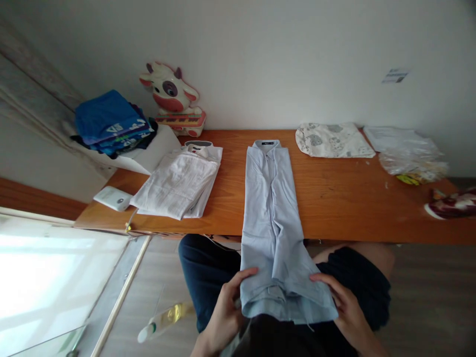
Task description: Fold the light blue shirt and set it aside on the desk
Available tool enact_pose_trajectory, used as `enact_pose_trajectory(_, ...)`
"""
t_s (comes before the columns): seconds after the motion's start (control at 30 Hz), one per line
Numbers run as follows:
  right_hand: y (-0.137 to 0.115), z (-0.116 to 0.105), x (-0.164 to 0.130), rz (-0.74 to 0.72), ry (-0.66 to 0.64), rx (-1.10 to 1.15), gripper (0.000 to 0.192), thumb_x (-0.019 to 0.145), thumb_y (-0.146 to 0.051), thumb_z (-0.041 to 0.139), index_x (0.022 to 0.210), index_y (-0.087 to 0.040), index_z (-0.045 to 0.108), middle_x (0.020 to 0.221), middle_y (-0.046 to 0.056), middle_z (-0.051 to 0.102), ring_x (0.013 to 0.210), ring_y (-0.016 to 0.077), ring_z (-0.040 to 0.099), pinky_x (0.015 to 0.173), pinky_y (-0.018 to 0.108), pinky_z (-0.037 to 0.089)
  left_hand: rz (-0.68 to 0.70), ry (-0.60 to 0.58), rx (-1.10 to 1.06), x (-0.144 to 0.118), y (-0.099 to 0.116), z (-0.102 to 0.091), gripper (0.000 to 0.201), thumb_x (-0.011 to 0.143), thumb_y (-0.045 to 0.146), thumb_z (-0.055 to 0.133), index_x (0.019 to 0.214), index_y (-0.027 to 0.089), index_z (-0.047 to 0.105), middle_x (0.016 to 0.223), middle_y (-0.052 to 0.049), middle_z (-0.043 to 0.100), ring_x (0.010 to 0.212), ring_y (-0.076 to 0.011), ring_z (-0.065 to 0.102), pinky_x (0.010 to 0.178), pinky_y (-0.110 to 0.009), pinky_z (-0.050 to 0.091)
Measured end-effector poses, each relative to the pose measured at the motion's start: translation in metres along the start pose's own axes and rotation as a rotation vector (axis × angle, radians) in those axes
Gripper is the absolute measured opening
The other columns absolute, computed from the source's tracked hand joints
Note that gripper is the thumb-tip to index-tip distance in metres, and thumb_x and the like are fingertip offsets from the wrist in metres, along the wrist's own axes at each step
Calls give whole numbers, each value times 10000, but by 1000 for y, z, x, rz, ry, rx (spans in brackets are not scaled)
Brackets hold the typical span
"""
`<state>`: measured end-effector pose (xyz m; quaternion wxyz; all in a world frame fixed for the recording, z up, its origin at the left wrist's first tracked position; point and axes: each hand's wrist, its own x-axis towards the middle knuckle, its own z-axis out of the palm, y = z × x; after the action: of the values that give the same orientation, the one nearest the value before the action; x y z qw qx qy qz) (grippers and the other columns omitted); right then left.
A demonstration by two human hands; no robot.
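Observation:
A light blue shirt [260, 208], folded lengthwise into a long strip, lies on the wooden table [327, 203] with its collar toward the wall. Its lower end hangs past the front edge over my lap. My left hand [228, 310] grips the left side of the hem, thumb on top and fingers beneath. At the hem's right side, my right hand [345, 305] pinches the cloth the same way, fingers partly hidden under it. Left of the shirt rests a stack of folded whitish shirts [178, 181].
On the left, a pile of dark and blue clothes [115, 124] tops a white box [158, 148], near a cow toy [171, 99] and a white device [113, 198]. A patterned cloth [334, 140] and plastic bags [409, 148] lie back right. A bottle [163, 320] is on the floor.

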<state>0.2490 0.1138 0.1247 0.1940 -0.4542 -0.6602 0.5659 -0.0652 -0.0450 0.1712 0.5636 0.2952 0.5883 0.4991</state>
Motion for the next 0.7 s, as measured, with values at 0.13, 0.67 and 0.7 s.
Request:
enact_pose_trajectory(0.13, 2, 4, -9, -166, 105, -217, 212, 824, -556, 761, 961, -424, 856, 951, 112, 766, 914, 372, 750, 775, 522, 646, 154, 84, 348, -5, -19, 12, 357, 915, 502, 764, 1212, 316, 835, 1052, -108, 806, 936, -309, 769, 834, -442, 652)
enact_pose_trajectory(0.67, -104, 10, -6, -176, -182, 197, 501, 850, -867, 600, 677, -403, 677, 661, 139, 731, 868, 365, 791, 749, 507, 620, 291, -388, 158, 0, 69, -2, 263, 928, 514, 770, 1087, 305, 783, 1182, -108, 831, 1144, -356, 780, 986, -531, 625)
enact_pose_trajectory(0.7, -109, -1, 3, -191, -347, 239, 450, 898, -801, 617, 745, -384, 696, 717, 121, 763, 859, 334, 798, 756, 473, 630, 272, -453, 102, 6, 73, -1, 303, 901, 544, 793, 1037, 273, 775, 1157, -116, 836, 1063, -342, 802, 901, -472, 647)
